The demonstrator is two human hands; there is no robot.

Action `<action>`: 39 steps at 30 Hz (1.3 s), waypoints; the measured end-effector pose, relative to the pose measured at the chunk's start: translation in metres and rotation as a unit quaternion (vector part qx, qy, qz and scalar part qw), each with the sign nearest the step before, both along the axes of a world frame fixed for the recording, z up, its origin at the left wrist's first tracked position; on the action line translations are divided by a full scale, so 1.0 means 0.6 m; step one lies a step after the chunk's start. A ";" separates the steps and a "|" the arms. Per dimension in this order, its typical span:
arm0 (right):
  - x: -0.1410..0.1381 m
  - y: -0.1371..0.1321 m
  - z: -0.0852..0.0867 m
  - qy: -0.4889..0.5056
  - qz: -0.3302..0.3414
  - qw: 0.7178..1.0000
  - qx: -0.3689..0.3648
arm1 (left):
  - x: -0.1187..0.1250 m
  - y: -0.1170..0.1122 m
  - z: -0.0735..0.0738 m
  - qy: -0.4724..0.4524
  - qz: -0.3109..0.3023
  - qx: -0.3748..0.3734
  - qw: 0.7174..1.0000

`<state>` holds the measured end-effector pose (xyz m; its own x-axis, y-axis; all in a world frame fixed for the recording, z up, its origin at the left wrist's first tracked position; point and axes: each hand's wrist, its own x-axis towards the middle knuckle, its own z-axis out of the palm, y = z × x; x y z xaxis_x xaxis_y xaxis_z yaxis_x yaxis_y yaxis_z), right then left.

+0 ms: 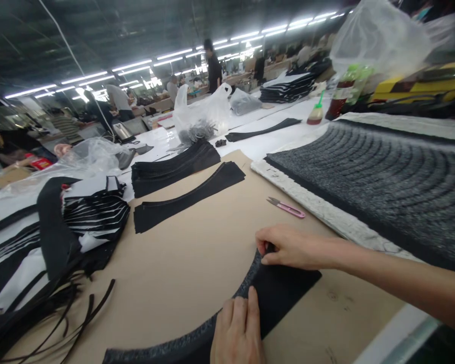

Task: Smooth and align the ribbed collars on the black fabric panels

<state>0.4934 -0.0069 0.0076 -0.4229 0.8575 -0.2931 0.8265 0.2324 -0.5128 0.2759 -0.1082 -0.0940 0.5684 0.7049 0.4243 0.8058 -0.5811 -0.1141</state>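
A curved black fabric piece [282, 288] with a speckled grey strip [197, 331] along its inner edge lies on the tan board. My left hand [238, 328] rests flat on it near the bottom of the view, fingers stretched along the strip. Farther up the same curve, my right hand [280, 246] pinches the edge of the fabric piece between thumb and curled fingers. Above that hand, pink thread snips [286, 207] lie on the board. A similar black curved piece [189, 194] lies farther off, with a stack of dark curved pieces [174, 167] behind it.
Speckled dark strips [349, 172] cover a white padded board at right. Black and white pieces [93, 217] and loose black strips [87, 318] crowd the left. A plastic bag [202, 114], a green-tipped bottle [316, 112] and a black stack [286, 88] stand farther back. People work in the background.
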 end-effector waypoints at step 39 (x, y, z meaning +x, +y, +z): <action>0.035 -0.014 -0.071 0.138 -0.092 0.981 0.105 | 0.029 0.028 -0.013 -0.030 -0.015 0.107 0.994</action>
<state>0.5143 -0.0155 -0.0350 -0.2946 0.9556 0.0029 0.7005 0.2180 -0.6795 0.2932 -0.0916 -0.1016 0.5565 0.5779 0.5969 0.7980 -0.5718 -0.1903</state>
